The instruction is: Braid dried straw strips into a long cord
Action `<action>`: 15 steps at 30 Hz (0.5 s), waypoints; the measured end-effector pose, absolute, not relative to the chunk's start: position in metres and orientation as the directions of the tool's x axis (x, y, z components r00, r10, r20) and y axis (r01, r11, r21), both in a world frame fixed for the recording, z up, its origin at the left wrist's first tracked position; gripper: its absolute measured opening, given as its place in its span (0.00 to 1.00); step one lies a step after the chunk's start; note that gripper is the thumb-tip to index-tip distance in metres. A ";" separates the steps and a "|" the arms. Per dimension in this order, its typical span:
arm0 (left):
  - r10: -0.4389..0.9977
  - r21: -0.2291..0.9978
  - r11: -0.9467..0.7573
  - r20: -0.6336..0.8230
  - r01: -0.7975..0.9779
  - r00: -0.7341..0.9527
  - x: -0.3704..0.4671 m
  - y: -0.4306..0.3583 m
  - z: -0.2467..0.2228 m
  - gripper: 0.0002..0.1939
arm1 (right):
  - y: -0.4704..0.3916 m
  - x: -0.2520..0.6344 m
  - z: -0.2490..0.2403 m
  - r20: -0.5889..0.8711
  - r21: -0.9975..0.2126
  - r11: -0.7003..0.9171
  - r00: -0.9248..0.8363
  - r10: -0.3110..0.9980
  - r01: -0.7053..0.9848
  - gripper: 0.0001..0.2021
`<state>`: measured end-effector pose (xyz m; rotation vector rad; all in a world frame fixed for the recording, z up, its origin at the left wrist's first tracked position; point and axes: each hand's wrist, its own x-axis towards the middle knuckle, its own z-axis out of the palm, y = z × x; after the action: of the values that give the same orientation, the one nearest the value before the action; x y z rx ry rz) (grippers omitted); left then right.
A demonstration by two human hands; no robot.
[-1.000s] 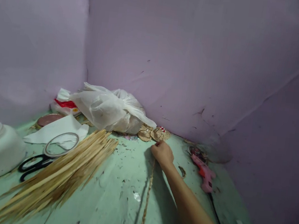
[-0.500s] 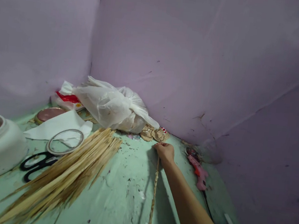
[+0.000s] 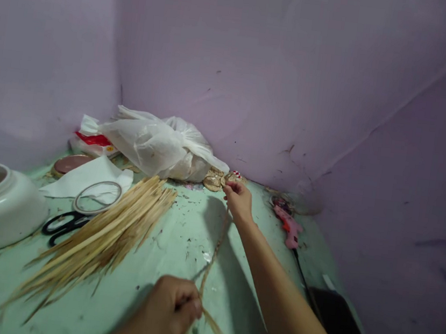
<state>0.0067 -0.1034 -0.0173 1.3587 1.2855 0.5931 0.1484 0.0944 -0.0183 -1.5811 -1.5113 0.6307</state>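
Observation:
A thin braided straw cord [image 3: 217, 247] runs between my two hands above the green tabletop. My right hand [image 3: 239, 199], arm stretched out, pinches its far end close to the coiled straw discs [image 3: 213, 181] by the wall. Nearer to me, my left hand [image 3: 170, 312] is closed in a pinch on the cord, and loose flat strands trail from it to the lower right. Left of the cord lies a bundle of dry straw strips [image 3: 117, 235], partly over black-handled scissors [image 3: 63, 226].
A white ceramic pot [image 3: 2, 210] stands at the left. Behind the straw lie a roll of tape [image 3: 97, 196], white paper [image 3: 84, 174], a round lid [image 3: 71, 164] and a white plastic bag [image 3: 160, 146]. A pink glue gun [image 3: 289, 226] with its cable rests at the right.
My left hand has come up into view from the bottom edge, gripping the cord. The cord now slants instead of hanging straight, and the view has shifted slightly.

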 end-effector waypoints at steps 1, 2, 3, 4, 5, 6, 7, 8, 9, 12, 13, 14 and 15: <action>0.923 0.929 0.214 -0.294 0.303 0.249 0.001 -0.103 -0.015 0.12 | 0.084 0.149 -0.014 0.172 -0.800 0.052 0.144 0.974 0.598 0.16; 0.934 0.936 0.222 -0.284 0.273 0.217 -0.004 -0.102 -0.012 0.12 | 0.071 0.152 -0.010 0.172 -0.750 0.030 0.151 0.973 0.661 0.15; 0.942 0.942 0.218 -0.272 0.256 0.197 -0.010 -0.101 -0.009 0.12 | 0.055 0.155 -0.005 0.185 -0.692 0.019 0.152 0.971 0.722 0.15; 0.947 0.946 0.207 -0.258 0.248 0.193 -0.015 -0.100 -0.004 0.12 | 0.038 0.159 0.000 0.254 -0.622 0.040 0.153 0.955 0.782 0.15; 0.946 0.950 0.197 -0.249 0.243 0.206 -0.019 -0.100 0.001 0.11 | 0.019 0.163 0.005 0.371 -0.553 0.102 0.134 0.919 0.827 0.15; 0.944 0.954 0.180 -0.236 0.241 0.231 -0.021 -0.100 0.007 0.11 | 0.001 0.167 0.009 0.482 -0.499 0.192 0.087 0.872 0.845 0.15; 0.941 0.957 0.159 -0.222 0.242 0.257 -0.023 -0.100 0.013 0.10 | -0.015 0.171 0.013 0.541 -0.470 0.307 -0.004 0.841 0.828 0.15; 0.936 0.959 0.136 -0.206 0.247 0.286 -0.024 -0.101 0.020 0.10 | -0.030 0.174 0.016 0.525 -0.469 0.418 -0.135 0.840 0.778 0.15; 0.932 0.960 0.107 -0.187 0.257 0.310 -0.025 -0.101 0.026 0.09 | -0.040 0.178 0.017 0.477 -0.492 0.487 -0.245 0.844 0.722 0.16; 0.923 0.956 0.024 -0.133 0.291 0.360 -0.031 -0.103 0.042 0.09 | -0.051 0.188 0.009 0.392 -0.541 0.492 -0.312 0.865 0.682 0.20; 0.923 0.956 0.004 -0.116 0.295 0.366 -0.035 -0.103 0.045 0.09 | -0.048 0.193 0.005 0.414 -0.524 0.481 -0.283 0.865 0.703 0.21; 0.928 0.958 -0.016 -0.093 0.287 0.362 -0.040 -0.102 0.048 0.09 | -0.044 0.197 0.000 0.437 -0.506 0.472 -0.258 0.862 0.721 0.21; 0.936 0.964 -0.032 -0.064 0.264 0.347 -0.045 -0.101 0.049 0.09 | -0.039 0.200 -0.006 0.448 -0.498 0.464 -0.240 0.861 0.733 0.22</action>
<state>-0.0454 -0.1010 0.0491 1.5379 1.1273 0.7853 0.2003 -0.0387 -0.0056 -1.3218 -2.0287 0.2404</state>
